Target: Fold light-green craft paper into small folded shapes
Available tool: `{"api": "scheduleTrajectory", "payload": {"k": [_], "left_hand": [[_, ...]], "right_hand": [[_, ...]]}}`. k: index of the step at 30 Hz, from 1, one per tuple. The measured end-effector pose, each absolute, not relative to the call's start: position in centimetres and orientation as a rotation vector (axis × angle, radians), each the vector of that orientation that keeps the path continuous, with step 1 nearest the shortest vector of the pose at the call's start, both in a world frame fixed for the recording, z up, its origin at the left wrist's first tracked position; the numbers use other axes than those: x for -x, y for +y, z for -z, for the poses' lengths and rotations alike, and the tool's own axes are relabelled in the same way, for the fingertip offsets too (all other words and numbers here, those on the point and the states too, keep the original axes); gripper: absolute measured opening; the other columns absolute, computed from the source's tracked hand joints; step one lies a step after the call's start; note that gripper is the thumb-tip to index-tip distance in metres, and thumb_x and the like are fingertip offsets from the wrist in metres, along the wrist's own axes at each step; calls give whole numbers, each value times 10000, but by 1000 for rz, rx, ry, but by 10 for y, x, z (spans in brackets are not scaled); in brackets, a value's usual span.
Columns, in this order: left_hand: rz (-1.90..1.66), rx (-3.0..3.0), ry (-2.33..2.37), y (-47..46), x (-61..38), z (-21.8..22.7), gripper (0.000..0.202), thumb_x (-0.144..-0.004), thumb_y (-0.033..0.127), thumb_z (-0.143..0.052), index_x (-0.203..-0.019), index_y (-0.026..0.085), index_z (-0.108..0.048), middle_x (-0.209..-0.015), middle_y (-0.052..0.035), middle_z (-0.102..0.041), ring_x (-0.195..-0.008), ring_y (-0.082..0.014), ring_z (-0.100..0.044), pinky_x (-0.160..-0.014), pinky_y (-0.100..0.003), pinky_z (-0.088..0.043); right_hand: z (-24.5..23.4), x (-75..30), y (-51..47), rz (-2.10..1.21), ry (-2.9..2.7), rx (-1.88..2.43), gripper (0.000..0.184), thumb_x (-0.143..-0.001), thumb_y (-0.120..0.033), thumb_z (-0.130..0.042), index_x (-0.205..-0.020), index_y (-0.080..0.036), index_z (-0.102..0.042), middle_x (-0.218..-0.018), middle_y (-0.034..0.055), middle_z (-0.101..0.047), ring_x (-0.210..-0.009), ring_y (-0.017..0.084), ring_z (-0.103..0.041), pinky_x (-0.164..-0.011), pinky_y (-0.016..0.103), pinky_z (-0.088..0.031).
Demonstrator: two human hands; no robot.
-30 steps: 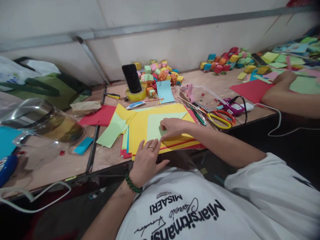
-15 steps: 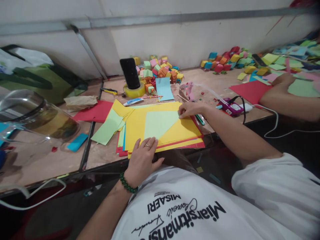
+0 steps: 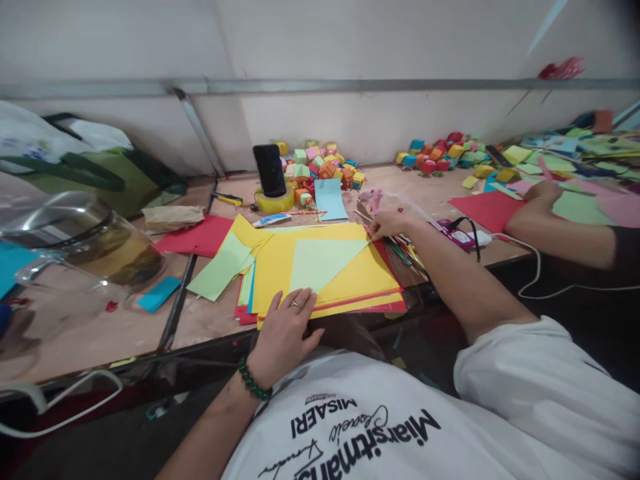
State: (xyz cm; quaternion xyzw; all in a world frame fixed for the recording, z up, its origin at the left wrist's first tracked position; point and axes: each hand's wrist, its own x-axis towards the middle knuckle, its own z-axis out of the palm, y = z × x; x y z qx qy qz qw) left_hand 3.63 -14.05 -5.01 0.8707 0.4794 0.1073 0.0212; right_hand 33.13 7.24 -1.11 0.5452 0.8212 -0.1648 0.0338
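While the left hand (image 3: 286, 330) rests at the near corner of the light-green sheet (image 3: 323, 260), its fingers are extended, slightly spread and grasping nothing. The right hand (image 3: 395, 223) is at the sheet's far right corner, fingers bunched together; whether they pinch the corner is not discernible. The light-green sheet lies, diagonal edge facing near right, on the yellow sheets (image 3: 273, 267) stacked on the desk (image 3: 125, 333). Beyond the stack, a phone (image 3: 270, 170) stands at a tape roll (image 3: 277, 200), left of a light-blue sheet (image 3: 329, 199).
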Motion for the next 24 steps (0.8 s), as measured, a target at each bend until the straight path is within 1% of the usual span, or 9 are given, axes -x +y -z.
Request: {"api": "scheduleTrajectory", "payload": {"k": [2,5,7,9,11,13,17,21,24], "left_hand": [[-350,-2696,1483,-141,-36,52,516,-827,343,-614,-1287,121,-545,-1331,-144,-580,-1214,-302,-514,-1053,-518,-375],[-366,-2684,1497,-142,-36,54,527,-822,345,-622,-1296,132,-539,-1336,-145,-573,-1222,-296,-509,-1069,-510,-361],[-364,-2676,1506,-143,-37,55,521,-829,345,-614,-1301,141,-537,-1341,-149,-567,-1227,-294,-507,-1074,-512,-358],[-359,-2671,1516,-144,-37,54,511,-835,334,-606,-1306,148,-534,-1351,-153,-560,-1236,-293,-503,-1071,-517,-363],[-359,-2664,1530,-144,-38,54,507,-837,318,-604,-1309,148,-530,-1355,-155,-557,-1243,-293,-502,-1065,-522,-371],[-371,-2663,1533,-145,-39,55,503,-838,314,-604,-1308,152,-531,-1353,-157,-560,-1236,-294,-510,-1062,-528,-376],[-412,-2653,1543,-146,-41,55,463,-843,307,-602,-1281,164,-552,-1316,-155,-588,-1213,-293,-531,-1070,-537,-365],[-581,-2551,1582,-145,-37,52,469,-811,330,-643,-1253,197,-561,-1279,-147,-604,-1205,-296,-535,-1057,-512,-392],[-979,-2303,1707,-135,-26,48,723,-782,372,-671,-1419,231,-360,-1354,-153,-533,-1246,-301,-502,-1015,-476,-434]], "right_hand": [[5,-315,63,459,2555,-1726,229,-749,-385,-670,-804,-173,-738,-717,58,-711,-701,203,-628,-664,277,-438],[3,-279,48,462,2662,-1690,310,-809,-423,-616,-1029,-218,-692,-967,53,-722,-852,201,-640,-723,258,-453],[6,-256,42,507,2707,-1632,426,-752,-469,-680,-1087,-207,-653,-1084,73,-691,-909,210,-633,-722,252,-456],[9,-241,43,470,2694,-1594,563,-643,-515,-762,-1079,-182,-635,-1094,101,-675,-915,232,-621,-692,262,-447],[12,-235,49,475,2658,-1558,596,-562,-532,-805,-1015,-181,-643,-1018,95,-682,-867,232,-610,-645,262,-422],[14,-233,58,557,2625,-1508,527,-523,-539,-818,-890,-197,-656,-864,53,-678,-778,206,-591,-590,252,-381],[15,-235,70,694,2615,-1416,439,-507,-557,-802,-624,-199,-577,-572,-36,-524,-591,133,-485,-507,243,-288],[11,-242,70,760,2685,-1386,446,-587,-556,-734,-554,-189,-483,-516,-75,-363,-537,91,-371,-497,239,-238],[1,-250,61,966,2743,-1361,433,-603,-578,-700,-624,-176,-540,-565,-73,-414,-563,90,-392,-519,229,-274]]}}
